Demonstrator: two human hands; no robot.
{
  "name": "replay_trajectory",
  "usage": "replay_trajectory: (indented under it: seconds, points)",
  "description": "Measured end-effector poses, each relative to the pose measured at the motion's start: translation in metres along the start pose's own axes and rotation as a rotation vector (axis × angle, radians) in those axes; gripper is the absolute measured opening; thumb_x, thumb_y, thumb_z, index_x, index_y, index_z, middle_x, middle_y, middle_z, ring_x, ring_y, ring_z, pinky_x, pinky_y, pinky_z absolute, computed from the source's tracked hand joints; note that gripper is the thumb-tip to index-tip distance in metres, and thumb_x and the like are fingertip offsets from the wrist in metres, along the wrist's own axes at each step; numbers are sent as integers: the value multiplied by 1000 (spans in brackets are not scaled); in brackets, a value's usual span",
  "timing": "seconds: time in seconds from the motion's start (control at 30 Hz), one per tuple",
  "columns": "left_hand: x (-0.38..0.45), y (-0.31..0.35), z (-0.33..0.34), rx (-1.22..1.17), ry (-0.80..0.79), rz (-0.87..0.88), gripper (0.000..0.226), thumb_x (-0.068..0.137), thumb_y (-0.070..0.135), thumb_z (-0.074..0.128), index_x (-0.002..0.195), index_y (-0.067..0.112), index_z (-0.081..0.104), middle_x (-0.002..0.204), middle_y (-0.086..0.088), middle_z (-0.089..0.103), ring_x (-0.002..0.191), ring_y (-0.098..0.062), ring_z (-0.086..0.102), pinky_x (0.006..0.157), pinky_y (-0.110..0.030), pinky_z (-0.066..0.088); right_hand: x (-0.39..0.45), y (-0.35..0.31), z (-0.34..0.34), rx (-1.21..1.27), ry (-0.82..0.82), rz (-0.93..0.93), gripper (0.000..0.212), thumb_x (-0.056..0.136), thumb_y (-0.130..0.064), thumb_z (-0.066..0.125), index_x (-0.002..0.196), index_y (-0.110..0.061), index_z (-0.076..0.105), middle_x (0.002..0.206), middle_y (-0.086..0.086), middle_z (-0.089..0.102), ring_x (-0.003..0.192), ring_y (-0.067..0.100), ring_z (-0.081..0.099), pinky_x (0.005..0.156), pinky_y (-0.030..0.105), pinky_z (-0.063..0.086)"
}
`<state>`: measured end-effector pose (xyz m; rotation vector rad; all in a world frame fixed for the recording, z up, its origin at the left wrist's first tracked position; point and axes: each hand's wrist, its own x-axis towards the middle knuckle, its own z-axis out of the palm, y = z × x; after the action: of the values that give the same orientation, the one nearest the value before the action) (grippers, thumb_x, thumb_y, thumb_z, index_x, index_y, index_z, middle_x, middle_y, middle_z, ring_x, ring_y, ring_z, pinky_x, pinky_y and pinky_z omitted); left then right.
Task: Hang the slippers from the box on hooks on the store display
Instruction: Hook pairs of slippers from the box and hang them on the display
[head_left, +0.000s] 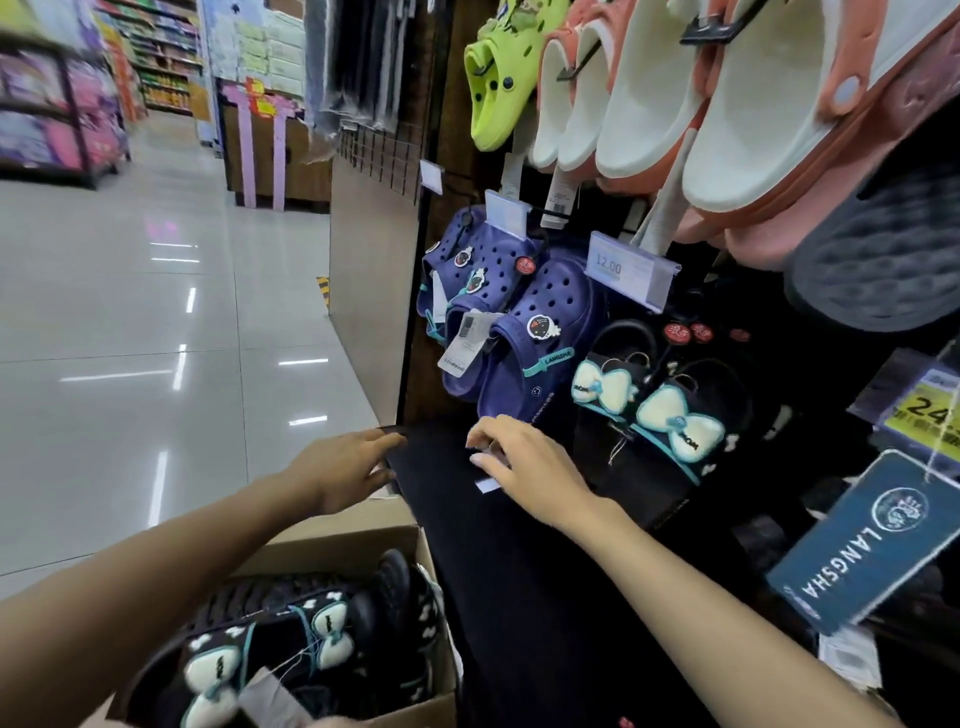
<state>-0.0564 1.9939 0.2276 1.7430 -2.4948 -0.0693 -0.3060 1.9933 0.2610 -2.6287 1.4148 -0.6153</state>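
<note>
1. Nearest the camera, the open brown cardboard box (358, 545) still holds black slippers with white-and-teal bows (270, 660), a paper tag among them, so stock is left to hang.
2. Above the box, both hands reach to a flat black item (441, 467) at the display's lower edge; what it is cannot be told.
3. The left hand (345, 470) lies at its left edge, fingers extended, gripping nothing visible.
4. The right hand (519, 462) rests on top with fingers loosely bent beside a small white label (487, 484); whether it pinches anything cannot be told.
5. Just beyond, a matching black bow pair (660, 410) already hangs, beside navy perforated clogs (524, 332).
6. Higher up hang coral-and-white clogs (727, 114) and a lime-green clog (498, 73). By my reading, the job is partway done.
</note>
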Motion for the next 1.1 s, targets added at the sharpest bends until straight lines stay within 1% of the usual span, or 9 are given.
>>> replay_trajectory:
  seconds: [0.23, 0.47, 0.6, 0.67, 0.73, 0.83, 0.9, 1.0, 1.1]
  points:
    - [-14, -30, 52, -39, -155, -48, 44, 102, 42, 42, 145, 34, 36, 143, 8, 48, 124, -17, 53, 91, -33, 44, -1, -4, 77, 72, -240, 115, 10, 97, -34, 56, 105, -29, 60, 103, -12, 63, 99, 11, 58, 84, 40, 52]
    - [-3, -38, 112, -241, -317, -86, 45, 99, 35, 53, 140, 20, 44, 132, -6, 53, 123, -26, 53, 96, -29, 39, -18, 19, 148, 127, -338, 335, 10, 98, -37, 54, 104, -31, 60, 105, -12, 66, 96, 14, 62, 84, 39, 53]
    - [-3, -30, 142, -205, -366, -137, 53, 97, 53, 47, 144, 28, 39, 140, -1, 51, 127, -27, 52, 100, -39, 44, -30, 32, 177, 175, -375, 444, 13, 97, -37, 54, 104, -29, 61, 107, -9, 69, 99, 17, 64, 85, 38, 53]
    - [-1, -23, 154, -236, -395, -174, 62, 94, 64, 43, 146, 33, 34, 142, 2, 47, 128, -26, 51, 100, -43, 45, -38, 37, 189, 189, -387, 468, 13, 97, -37, 54, 104, -29, 61, 107, -8, 68, 99, 18, 63, 84, 38, 52]
    - [2, -17, 163, -330, -421, -219, 82, 84, 78, 42, 151, 34, 26, 146, 3, 42, 132, -25, 49, 103, -44, 44, -44, 41, 198, 203, -398, 485, 15, 98, -37, 54, 107, -27, 61, 108, -7, 68, 98, 18, 63, 82, 37, 52]
    - [4, -12, 169, -550, -428, -306, 133, 41, 107, 31, 151, 31, 28, 143, -1, 44, 132, -26, 47, 109, -42, 39, -51, 45, 209, 247, -406, 517, 16, 99, -35, 54, 109, -24, 60, 107, -6, 66, 96, 17, 62, 82, 39, 52]
    - [5, -8, 174, -628, -446, -346, 146, 28, 110, 29, 149, 27, 30, 138, -5, 45, 131, -28, 47, 110, -41, 39, -54, 46, 215, 284, -406, 534, 15, 98, -34, 55, 108, -23, 59, 105, -6, 65, 96, 17, 62, 85, 41, 53]
    - [9, 5, 175, -694, -479, -460, 144, 35, 104, 47, 153, 26, 19, 148, -13, 35, 136, -34, 41, 112, -45, 37, -56, 45, 222, 344, -393, 565, 13, 98, -32, 55, 107, -24, 57, 100, -8, 64, 95, 17, 62, 85, 40, 52]
    - [10, 21, 183, -704, -454, -574, 122, 62, 78, 71, 154, 22, 13, 150, -18, 26, 137, -38, 39, 111, -45, 38, -59, 42, 225, 381, -379, 566, 11, 96, -33, 55, 104, -25, 56, 102, -8, 64, 94, 17, 62, 85, 41, 54]
